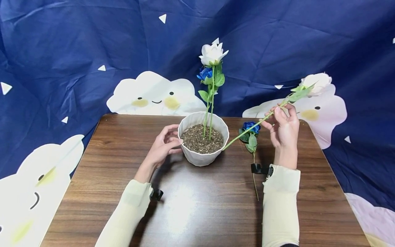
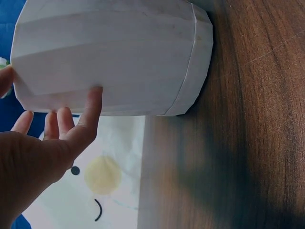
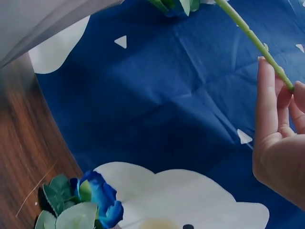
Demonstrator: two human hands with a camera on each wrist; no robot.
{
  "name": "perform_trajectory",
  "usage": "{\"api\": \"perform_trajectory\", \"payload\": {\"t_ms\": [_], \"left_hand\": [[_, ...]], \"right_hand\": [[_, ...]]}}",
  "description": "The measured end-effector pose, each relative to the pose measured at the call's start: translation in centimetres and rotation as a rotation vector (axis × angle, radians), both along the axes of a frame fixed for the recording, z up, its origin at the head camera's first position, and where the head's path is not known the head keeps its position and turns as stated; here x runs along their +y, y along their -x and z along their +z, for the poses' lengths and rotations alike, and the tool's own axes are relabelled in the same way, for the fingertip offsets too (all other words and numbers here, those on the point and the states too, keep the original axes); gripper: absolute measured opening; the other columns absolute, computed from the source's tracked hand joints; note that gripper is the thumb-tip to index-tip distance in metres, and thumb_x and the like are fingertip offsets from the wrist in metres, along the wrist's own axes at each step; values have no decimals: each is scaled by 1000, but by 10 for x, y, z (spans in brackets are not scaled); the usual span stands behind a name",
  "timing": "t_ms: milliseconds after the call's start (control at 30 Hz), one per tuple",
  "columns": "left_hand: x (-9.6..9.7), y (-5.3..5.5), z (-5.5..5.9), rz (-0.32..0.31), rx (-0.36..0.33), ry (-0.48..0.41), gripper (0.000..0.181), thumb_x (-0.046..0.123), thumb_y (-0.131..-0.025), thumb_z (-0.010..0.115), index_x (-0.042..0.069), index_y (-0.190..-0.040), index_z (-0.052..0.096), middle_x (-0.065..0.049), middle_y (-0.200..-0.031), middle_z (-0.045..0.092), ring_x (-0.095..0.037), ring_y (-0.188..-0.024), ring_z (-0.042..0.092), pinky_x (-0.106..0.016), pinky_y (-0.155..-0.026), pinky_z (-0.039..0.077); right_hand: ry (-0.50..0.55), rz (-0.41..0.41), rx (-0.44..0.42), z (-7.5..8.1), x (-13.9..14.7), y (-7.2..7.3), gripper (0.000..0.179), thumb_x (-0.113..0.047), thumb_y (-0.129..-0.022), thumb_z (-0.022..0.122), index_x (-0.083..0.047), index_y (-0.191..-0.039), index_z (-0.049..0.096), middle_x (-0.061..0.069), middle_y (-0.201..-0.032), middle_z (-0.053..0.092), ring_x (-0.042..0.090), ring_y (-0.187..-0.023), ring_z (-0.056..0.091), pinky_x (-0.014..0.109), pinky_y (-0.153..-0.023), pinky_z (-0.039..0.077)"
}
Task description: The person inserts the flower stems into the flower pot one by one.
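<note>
A white faceted flower pot (image 1: 200, 158) filled with dark soil (image 1: 197, 139) stands mid-table. Planted upright in it are a white rose (image 1: 213, 54) and a shorter blue rose (image 1: 205, 73). My left hand (image 1: 163, 142) rests on the pot's left side, fingers spread and fingertips at the wall, as the left wrist view also shows. Between thumb and fingers my right hand (image 1: 285, 125) pinches the green stem of a second white rose (image 1: 316, 84). That rose slants, its bloom up at the right and its stem end right by the pot's right rim.
A second blue rose (image 1: 251, 127) lies on the brown wooden table (image 1: 191, 216), right of the pot, close to my right forearm. Behind the table hangs a dark blue cloth (image 1: 92, 41) with smiling clouds and white triangles.
</note>
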State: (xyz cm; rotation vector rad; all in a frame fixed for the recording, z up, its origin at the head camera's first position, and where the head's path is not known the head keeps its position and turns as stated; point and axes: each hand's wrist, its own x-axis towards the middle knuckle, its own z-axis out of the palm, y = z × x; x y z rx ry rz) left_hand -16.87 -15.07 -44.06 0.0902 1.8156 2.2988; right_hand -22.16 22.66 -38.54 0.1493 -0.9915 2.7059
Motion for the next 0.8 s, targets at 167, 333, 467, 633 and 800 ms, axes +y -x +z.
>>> {"api": "perform_trajectory", "payload": {"t_ms": [167,333,467,633,800], "left_hand": [[1,0,-1,-1,3,2,64,-4,-89,65,4,-148,40,-18,-128,43,-16,-98,59,-55,-91,58],[1,1,-2,-2,0,2,64,-4,-90,64,5,-148,40,-17,-128,43,-16,-98,59,-56,-92,58],[1,1,0,-1,1,2,64,-4,-90,64,5,-148,39,-18,-128,43,-16,-98,60,-56,-91,59],[0,1,0,-1,-1,-3,64,-5,-90,64,5,-149,39,-19,-129,42,-16,-98,60,-58,-92,57],[0,1,0,-2,-7,1,65,-5,-90,64,5,-149,39,-17,-128,42,-16,-98,60,-57,-93,57]], "right_hand": [[6,30,66,7,-7,2,18,6,-95,61,4,-110,50,21,-88,62,32,-72,69,43,-54,64],[-17,55,90,16,-14,4,16,5,-97,58,6,-112,51,21,-88,63,31,-72,68,42,-55,64],[-39,29,83,24,-20,6,13,4,-99,56,4,-111,51,20,-87,63,30,-72,67,41,-54,64],[-73,-14,64,31,-29,8,12,4,-98,57,2,-110,52,18,-86,63,29,-72,68,38,-51,63],[-165,-31,70,31,-39,9,11,4,-98,58,5,-108,55,18,-84,63,29,-72,69,37,-53,63]]}}
